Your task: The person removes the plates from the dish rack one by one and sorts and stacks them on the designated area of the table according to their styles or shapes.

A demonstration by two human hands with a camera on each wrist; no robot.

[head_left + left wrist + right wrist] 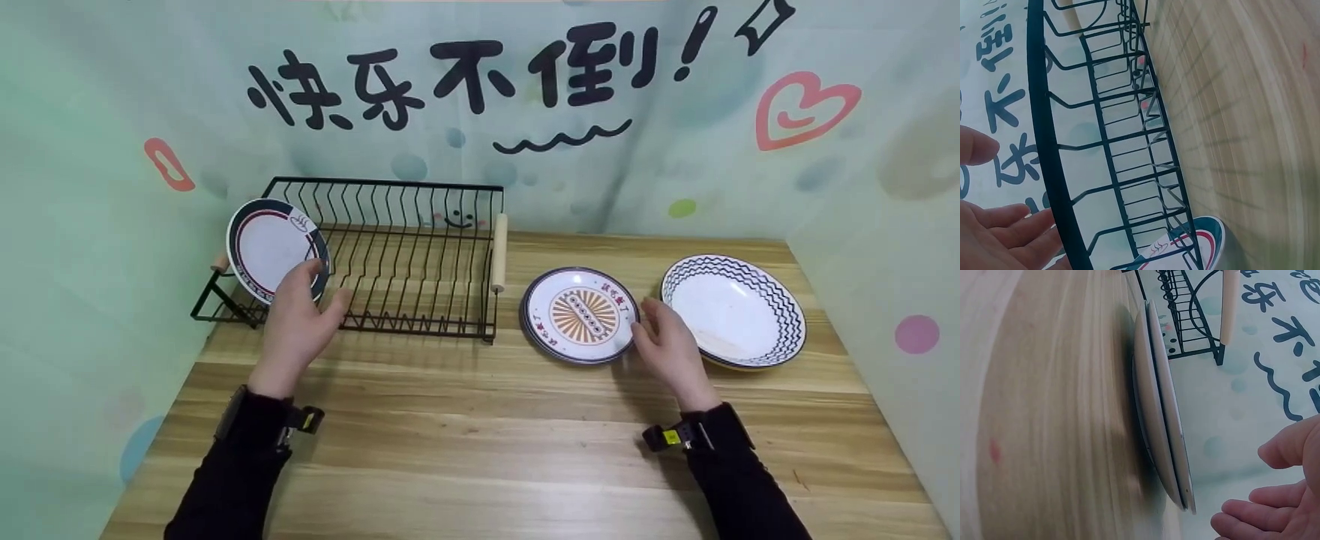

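Note:
In the head view, a plate with a dark rim band and a red ring (266,255) stands tilted at the left end of the black wire dish rack (420,330). My left hand (298,322) is at its lower right edge, overlapping it in this view. The left wrist view has the left fingers (1010,236) extended and the thumb apart, beyond the front bar. My right hand (670,349) hovers at the right edge of the stacked plates (551,296), fingers loosely bent with nothing between them. The top plate has an orange sunburst. Seen edge-on, the stack (1154,410) lies flat.
A large white bowl with a wavy black-line rim (731,315) sits to the right of the right hand. The rack has a pale wooden handle (499,253) at its right end. Behind the wooden table (465,450) hangs a printed pale-green backdrop (570,180).

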